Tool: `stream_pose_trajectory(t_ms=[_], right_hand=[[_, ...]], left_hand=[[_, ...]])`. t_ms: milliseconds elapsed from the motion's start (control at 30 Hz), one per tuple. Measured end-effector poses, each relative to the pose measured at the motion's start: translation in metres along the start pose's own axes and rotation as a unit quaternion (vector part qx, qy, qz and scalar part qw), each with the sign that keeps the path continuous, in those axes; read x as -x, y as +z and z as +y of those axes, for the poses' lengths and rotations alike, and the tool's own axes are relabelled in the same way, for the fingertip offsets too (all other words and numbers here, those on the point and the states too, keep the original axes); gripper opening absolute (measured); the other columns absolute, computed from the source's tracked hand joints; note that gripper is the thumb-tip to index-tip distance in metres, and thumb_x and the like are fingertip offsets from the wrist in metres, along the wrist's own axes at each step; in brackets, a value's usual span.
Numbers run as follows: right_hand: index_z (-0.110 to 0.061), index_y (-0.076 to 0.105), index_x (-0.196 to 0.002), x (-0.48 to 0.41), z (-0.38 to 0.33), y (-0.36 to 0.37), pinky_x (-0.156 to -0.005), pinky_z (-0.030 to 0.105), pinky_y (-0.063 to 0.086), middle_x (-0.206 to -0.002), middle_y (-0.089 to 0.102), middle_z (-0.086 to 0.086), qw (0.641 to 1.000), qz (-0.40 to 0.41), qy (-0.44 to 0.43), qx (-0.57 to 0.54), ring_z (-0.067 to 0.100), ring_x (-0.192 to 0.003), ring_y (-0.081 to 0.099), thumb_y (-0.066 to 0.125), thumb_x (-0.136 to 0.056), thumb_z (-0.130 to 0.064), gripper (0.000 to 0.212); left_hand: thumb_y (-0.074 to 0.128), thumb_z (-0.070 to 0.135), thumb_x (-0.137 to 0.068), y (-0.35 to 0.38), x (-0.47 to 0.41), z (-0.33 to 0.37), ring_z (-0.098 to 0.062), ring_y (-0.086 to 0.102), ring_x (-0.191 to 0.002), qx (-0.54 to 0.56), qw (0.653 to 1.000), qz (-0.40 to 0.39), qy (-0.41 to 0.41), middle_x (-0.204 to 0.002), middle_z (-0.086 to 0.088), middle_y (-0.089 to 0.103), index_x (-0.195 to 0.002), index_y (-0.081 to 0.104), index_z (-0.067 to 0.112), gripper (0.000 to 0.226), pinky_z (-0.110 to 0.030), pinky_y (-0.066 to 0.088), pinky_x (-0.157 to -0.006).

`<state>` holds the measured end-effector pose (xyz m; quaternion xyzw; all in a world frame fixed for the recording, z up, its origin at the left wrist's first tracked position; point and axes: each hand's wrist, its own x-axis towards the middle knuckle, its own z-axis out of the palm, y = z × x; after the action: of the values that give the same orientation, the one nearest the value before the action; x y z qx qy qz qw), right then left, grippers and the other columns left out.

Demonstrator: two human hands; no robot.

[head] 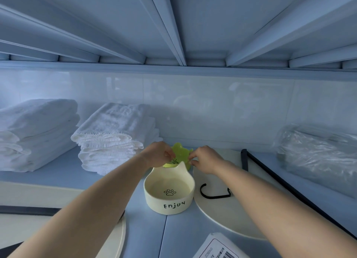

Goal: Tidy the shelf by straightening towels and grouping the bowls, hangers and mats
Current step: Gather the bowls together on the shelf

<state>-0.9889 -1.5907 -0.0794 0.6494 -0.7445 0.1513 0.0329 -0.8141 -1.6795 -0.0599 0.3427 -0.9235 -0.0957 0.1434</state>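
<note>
I had the green bowl pinched at its rim on both sides, my left hand curled on its near-left edge and my right hand on its right edge. It sat directly behind the cream bowl marked "Enjoy", the two touching or very nearly so, so I judged the bowl grouping all but finished.

To the left, the two towel stacks were folded but their edges were uneven, and the nearer one leaned a little; I thought straightening was not yet done. To the right, a black hanger lay across a pale oval mat, and another mat poked out at the lower left, well apart from the first. Mats and hangers looked ungrouped. A plastic-wrapped bundle rested at the far right of the shelf.
</note>
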Motion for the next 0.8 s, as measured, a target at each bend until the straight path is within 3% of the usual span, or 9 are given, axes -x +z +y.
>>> stream_pose_trajectory(t_ms=[133,200,300,433,533,633,733,800], right_hand=[[-0.019,0.065,-0.116,0.002,-0.008,0.0,-0.093,0.03,0.045,-0.122,0.063,0.006,1.0,0.003,0.008,0.013,0.027,-0.113,0.056,0.058,-0.089,-0.028,0.029],[-0.022,0.066,-0.115,0.005,-0.009,0.003,-0.09,0.025,0.043,-0.12,0.065,0.004,1.0,0.013,-0.004,0.004,0.024,-0.111,0.057,0.061,-0.086,-0.022,0.029],[-0.027,0.07,-0.108,0.006,-0.006,0.007,-0.075,0.019,0.036,-0.109,0.068,0.002,1.0,0.022,-0.016,0.0,0.023,-0.101,0.061,0.064,-0.081,-0.017,0.029],[-0.028,0.072,-0.103,0.002,-0.008,0.005,-0.081,0.024,0.043,-0.107,0.065,0.0,0.999,0.033,-0.009,-0.001,0.022,-0.101,0.059,0.069,-0.08,-0.029,0.022],[-0.029,0.072,-0.101,-0.001,-0.01,0.003,-0.078,0.025,0.041,-0.101,0.058,-0.002,0.998,0.042,0.041,0.011,0.019,-0.104,0.056,0.067,-0.083,-0.037,0.021],[-0.027,0.073,-0.1,-0.006,-0.01,0.004,-0.069,0.021,0.033,-0.091,0.061,-0.007,0.992,0.051,0.111,0.02,0.02,-0.102,0.058,0.062,-0.087,-0.031,0.018],[-0.026,0.07,-0.107,-0.004,-0.012,0.007,-0.072,0.02,0.036,-0.109,0.068,-0.001,0.993,0.032,0.114,-0.008,0.021,-0.104,0.06,0.056,-0.09,-0.024,0.022],[-0.025,0.066,-0.115,-0.001,-0.011,0.008,-0.083,0.023,0.044,-0.117,0.066,0.002,0.997,0.023,0.069,-0.03,0.022,-0.108,0.06,0.06,-0.089,-0.025,0.027]], left_hand=[[0.043,0.03,-0.097,0.002,0.006,0.0,-0.025,0.056,-0.085,-0.048,0.998,-0.044,-0.015,-0.094,-0.013,0.063,-0.102,0.068,0.011,0.032,-0.025,0.034,-0.065],[0.042,0.031,-0.097,0.002,0.009,0.001,-0.027,0.056,-0.089,-0.044,0.998,-0.042,-0.02,-0.098,-0.014,0.063,-0.104,0.067,0.013,0.032,-0.025,0.031,-0.065],[0.041,0.031,-0.098,0.003,0.013,0.002,-0.028,0.057,-0.1,-0.047,0.998,-0.042,-0.009,-0.105,-0.012,0.062,-0.109,0.066,0.017,0.031,-0.024,0.032,-0.068],[0.041,0.032,-0.098,0.01,0.021,-0.006,-0.024,0.056,-0.105,0.007,1.0,-0.027,-0.003,-0.111,-0.006,0.062,-0.115,0.064,0.023,0.031,-0.025,0.038,-0.077],[0.042,0.031,-0.097,0.017,0.029,-0.009,-0.022,0.054,-0.112,0.052,0.999,0.006,-0.006,-0.122,-0.003,0.059,-0.12,0.06,0.025,0.031,-0.025,0.04,-0.086],[0.043,0.029,-0.097,0.02,0.034,-0.008,-0.021,0.051,-0.116,0.055,0.998,0.038,-0.002,-0.129,-0.005,0.055,-0.128,0.054,0.02,0.035,-0.024,0.039,-0.09],[0.043,0.031,-0.097,0.018,0.034,-0.008,-0.022,0.053,-0.113,0.059,0.998,0.033,-0.005,-0.127,-0.007,0.056,-0.131,0.051,0.018,0.037,-0.025,0.039,-0.089],[0.044,0.031,-0.096,0.019,0.032,-0.009,-0.021,0.053,-0.113,0.053,0.998,0.032,-0.005,-0.128,-0.005,0.055,-0.129,0.053,0.019,0.037,-0.025,0.04,-0.089]])
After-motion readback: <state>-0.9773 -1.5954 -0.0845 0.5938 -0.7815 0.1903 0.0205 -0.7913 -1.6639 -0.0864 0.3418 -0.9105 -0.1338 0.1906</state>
